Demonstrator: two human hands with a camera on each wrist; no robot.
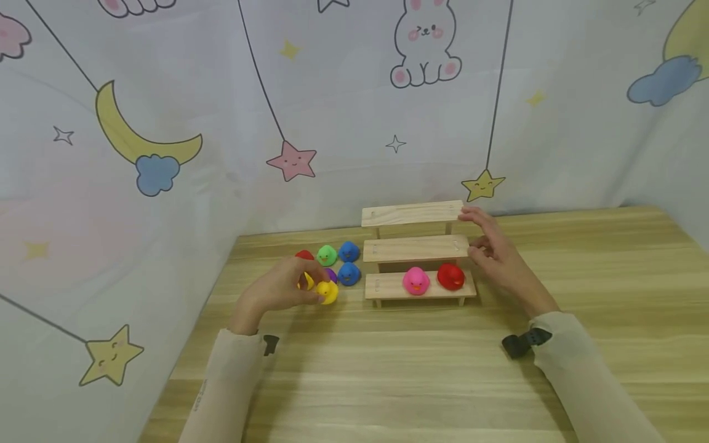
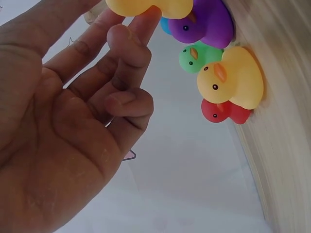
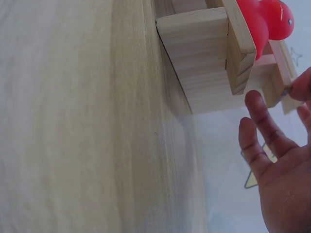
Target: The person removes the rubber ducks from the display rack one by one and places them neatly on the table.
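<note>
Over the group of rubber ducks, my left hand (image 1: 281, 285) pinches a yellow rubber duck (image 1: 328, 293) between thumb and fingertips. That duck (image 2: 150, 7) shows at the top edge of the left wrist view. Behind and beside the hand are a second yellow duck (image 2: 233, 80), a purple duck (image 2: 206, 24), a green duck (image 1: 327, 255) and a red duck (image 2: 226, 112), partly hidden. My right hand (image 1: 501, 261) is at the right end of a three-step wooden rack (image 1: 410, 249), fingers extended, fingertips at the top and middle boards.
On the rack's lowest step sit a pink duck (image 1: 416, 281) and a red duck (image 1: 451, 277). Two blue ducks, one nearer (image 1: 348, 274), stand just left of the rack. Behind the wooden table (image 1: 376, 369) hangs a printed white curtain (image 1: 343, 111).
</note>
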